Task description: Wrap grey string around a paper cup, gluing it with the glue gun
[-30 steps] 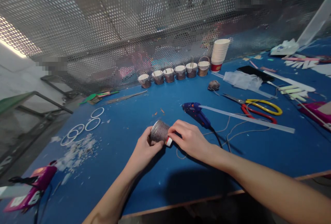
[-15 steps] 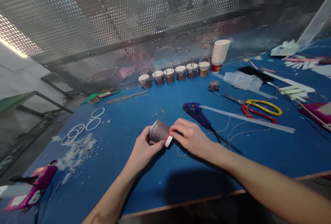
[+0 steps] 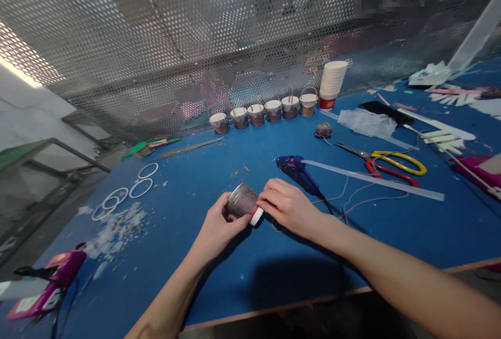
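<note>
Tilted on its side over the table, a paper cup (image 3: 242, 202) is wound with grey-brown cord; a red and white band at its right end is bare. My left hand (image 3: 216, 229) is closed around the cup from the left, thumb along its lower side. At the banded end, the fingers of my right hand (image 3: 285, 204) are pinched together, touching the cup. A thin cord (image 3: 277, 227) loops out below my right hand, and the bit between the fingertips is hidden. Just beyond that hand lies a blue glue gun (image 3: 299, 173) with a long clear glue stick in it.
Several cord-wrapped cups (image 3: 273, 111) line the back, beside a stack of paper cups (image 3: 332, 84). A cord ball (image 3: 323, 130), scissors (image 3: 395, 164) and a black phone (image 3: 385, 113) lie right. White rings (image 3: 141, 187) and scraps (image 3: 117, 230) are left, with a pink power strip (image 3: 58, 276).
The cup and my left hand have shifted very slightly to the right. The loop of cord under my right hand shows smaller. The other things stay in place.
</note>
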Demonstrator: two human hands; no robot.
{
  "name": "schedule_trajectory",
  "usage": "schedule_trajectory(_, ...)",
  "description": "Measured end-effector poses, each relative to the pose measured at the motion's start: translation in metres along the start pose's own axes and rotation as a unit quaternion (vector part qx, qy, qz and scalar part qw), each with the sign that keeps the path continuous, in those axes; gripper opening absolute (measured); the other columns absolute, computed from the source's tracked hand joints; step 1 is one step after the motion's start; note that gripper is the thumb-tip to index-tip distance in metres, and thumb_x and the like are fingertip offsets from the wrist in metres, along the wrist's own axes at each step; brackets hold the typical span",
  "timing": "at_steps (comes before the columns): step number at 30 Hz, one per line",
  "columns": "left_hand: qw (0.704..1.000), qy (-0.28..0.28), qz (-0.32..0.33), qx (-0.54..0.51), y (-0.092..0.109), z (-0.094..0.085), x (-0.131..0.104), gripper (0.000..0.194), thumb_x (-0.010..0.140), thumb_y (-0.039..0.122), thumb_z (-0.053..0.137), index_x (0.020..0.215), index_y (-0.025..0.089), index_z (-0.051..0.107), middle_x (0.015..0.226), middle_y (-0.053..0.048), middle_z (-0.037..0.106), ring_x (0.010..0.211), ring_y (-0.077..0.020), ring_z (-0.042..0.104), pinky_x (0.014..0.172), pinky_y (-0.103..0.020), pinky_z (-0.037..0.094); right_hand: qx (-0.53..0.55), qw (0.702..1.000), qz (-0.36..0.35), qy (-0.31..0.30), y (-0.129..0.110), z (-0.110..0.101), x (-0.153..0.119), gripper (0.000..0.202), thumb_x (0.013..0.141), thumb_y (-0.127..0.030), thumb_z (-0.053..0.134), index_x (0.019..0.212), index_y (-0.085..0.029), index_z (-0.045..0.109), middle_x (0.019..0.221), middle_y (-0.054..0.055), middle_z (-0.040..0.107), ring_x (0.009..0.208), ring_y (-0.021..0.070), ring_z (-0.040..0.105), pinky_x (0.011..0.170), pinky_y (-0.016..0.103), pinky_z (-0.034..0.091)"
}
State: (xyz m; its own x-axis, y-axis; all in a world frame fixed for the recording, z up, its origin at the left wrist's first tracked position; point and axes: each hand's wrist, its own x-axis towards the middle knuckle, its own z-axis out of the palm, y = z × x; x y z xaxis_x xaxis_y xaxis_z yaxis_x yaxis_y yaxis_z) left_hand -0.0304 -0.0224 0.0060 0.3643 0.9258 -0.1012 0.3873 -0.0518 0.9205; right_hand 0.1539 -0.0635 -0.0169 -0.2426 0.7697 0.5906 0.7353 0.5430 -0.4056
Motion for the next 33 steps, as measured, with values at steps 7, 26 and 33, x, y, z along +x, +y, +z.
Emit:
schedule_trajectory(7, 0.999, -0.002, 0.011, -0.042, 0.004, -0.001, -0.001, 0.032, 0.061, 0.025, 0.071, 0.089, 0.015, 0.060, 0.071, 0.001, 0.059, 0.061, -0.0107, 0.053, 0.057, -0.023, 0.043, 0.054, 0.997, 0.052, -0.001, -0.001, -0.001, 0.001, 0.020, 0.094, -0.021, 0.052, 0.083, -0.014, 0.067, 0.080, 0.006, 0.060, 0.077, 0.0176, 0.055, 0.070, 0.030, 0.045)
schedule_trajectory(26, 0.996, 0.014, 0.070, -0.045, -0.007, -0.012, -0.001, 0.021, 0.074, 0.037, 0.060, 0.066, 0.018, 0.056, 0.059, 0.002, 0.050, 0.059, -0.0125, 0.045, 0.057, -0.026, 0.034, 0.191, 0.963, 0.190, -0.024, -0.003, -0.007, 0.009, 0.009, 0.080, -0.012, 0.069, 0.073, -0.017, 0.068, 0.076, 0.000, 0.061, 0.072, 0.0124, 0.057, 0.067, 0.025, 0.042)
schedule_trajectory(33, 0.994, 0.018, 0.082, -0.062, -0.008, -0.012, 0.001, 0.025, 0.075, 0.037, 0.060, 0.061, 0.018, 0.054, 0.058, 0.002, 0.047, 0.058, -0.0121, 0.042, 0.056, -0.027, 0.032, 0.247, 0.939, 0.237, -0.043, -0.007, -0.012, 0.013, 0.011, 0.079, -0.009, 0.068, 0.070, -0.016, 0.067, 0.073, -0.001, 0.060, 0.068, 0.0102, 0.054, 0.065, 0.024, 0.040)
